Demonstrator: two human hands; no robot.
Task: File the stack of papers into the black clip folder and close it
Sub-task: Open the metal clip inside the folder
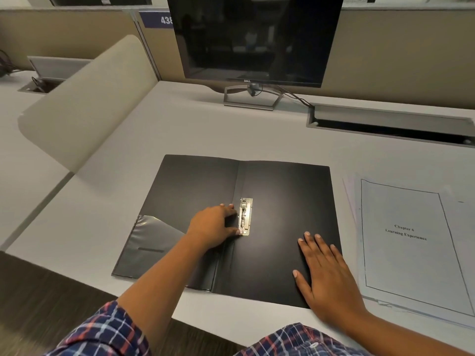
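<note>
While the black clip folder [282,217] lay open on the bench [180,129], the left hand [213,227] pinched its metal clip [246,216] — the right hand [326,276] pressed flat, holding nothing — with the stack of papers [411,242] just beside.

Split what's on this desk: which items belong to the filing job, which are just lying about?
In the job: black clip folder, open flat; metal clip at its spine; stack of papers to its right; left hand at the clip; right hand flat on the folder.

Lying about: monitor; cable tray; desk divider.
</note>
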